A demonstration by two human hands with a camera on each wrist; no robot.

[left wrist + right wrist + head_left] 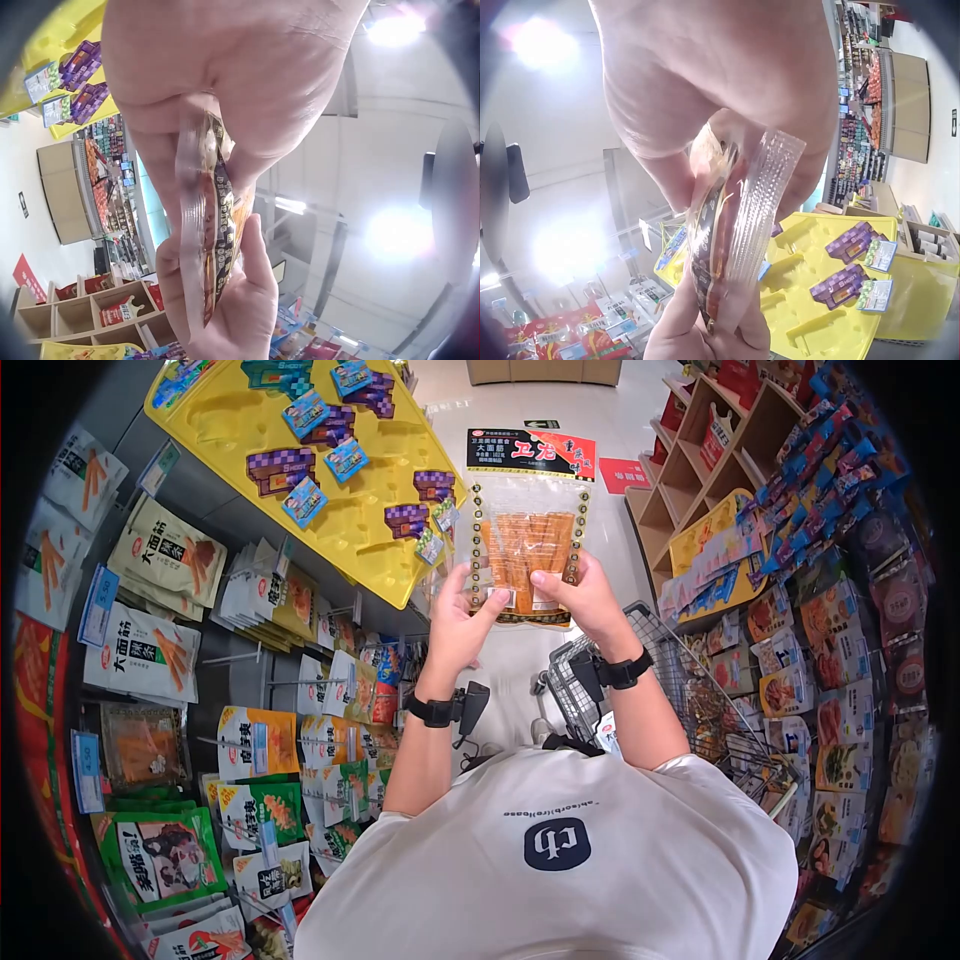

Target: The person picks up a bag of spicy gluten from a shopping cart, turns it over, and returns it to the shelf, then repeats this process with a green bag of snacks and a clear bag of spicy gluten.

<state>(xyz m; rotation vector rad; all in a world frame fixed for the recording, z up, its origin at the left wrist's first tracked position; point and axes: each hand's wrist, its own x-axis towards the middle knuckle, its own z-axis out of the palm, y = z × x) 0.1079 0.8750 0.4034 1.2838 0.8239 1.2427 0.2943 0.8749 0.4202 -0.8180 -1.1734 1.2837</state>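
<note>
Both hands hold a clear snack bag (530, 525) with a black and red header and orange-brown strips inside, up in front of the body. My left hand (465, 615) pinches its lower left corner, thumb on the front face. At the lower right, my right hand (587, 598) grips it the same way, its thumb lying over the strips. The left wrist view shows the bag (214, 225) edge-on between thumb and fingers, and the right wrist view shows its crimped clear side seam (769, 202).
On the left, hanging snack packs (150, 650) line a shelf below a yellow display tray (400, 470) of purple and blue packs. A wire shopping cart (660, 670) stands at the right, beside more hanging packs (835, 660). Wooden cubbies (690, 450) stand at the upper right.
</note>
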